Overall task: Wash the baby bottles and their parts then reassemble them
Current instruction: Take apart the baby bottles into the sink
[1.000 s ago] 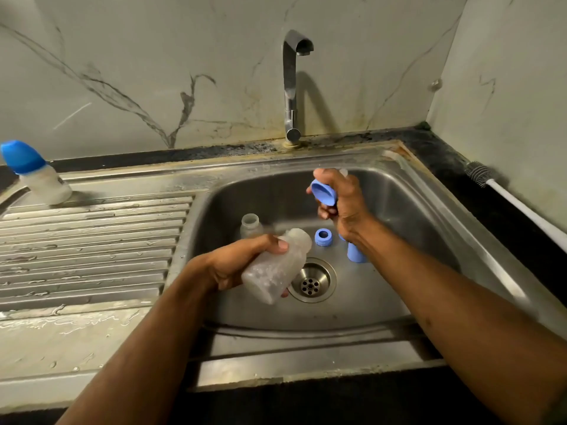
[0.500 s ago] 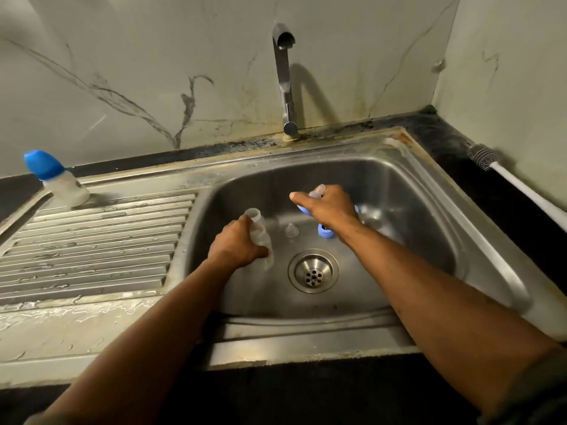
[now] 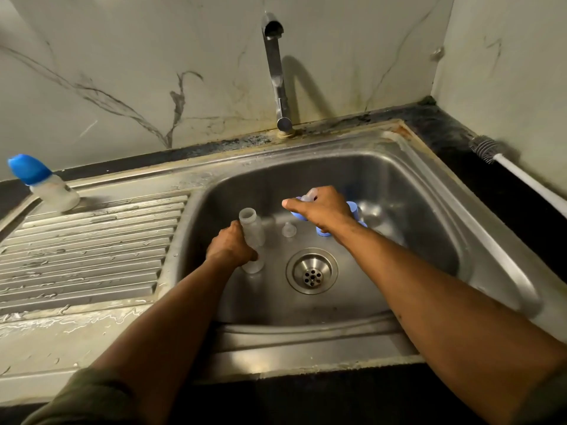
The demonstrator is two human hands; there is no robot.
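While the left hand [image 3: 231,247] grips the open bottle [image 3: 252,240] upright left of the drain [image 3: 312,270], the right hand [image 3: 322,210] holds blue parts [image 3: 352,208] behind the drain, nearer the loose teat [image 3: 289,230].

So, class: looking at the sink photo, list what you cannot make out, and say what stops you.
1. Head view: what the right hand holds; its fingers cover all but blue and clear edges.
2. Blue parts behind that wrist: count hidden.
3. Bottle middle: covered by the left hand.
4. Brush handle: cut off by the right edge.
5. Sink wetness: unclear in glare.
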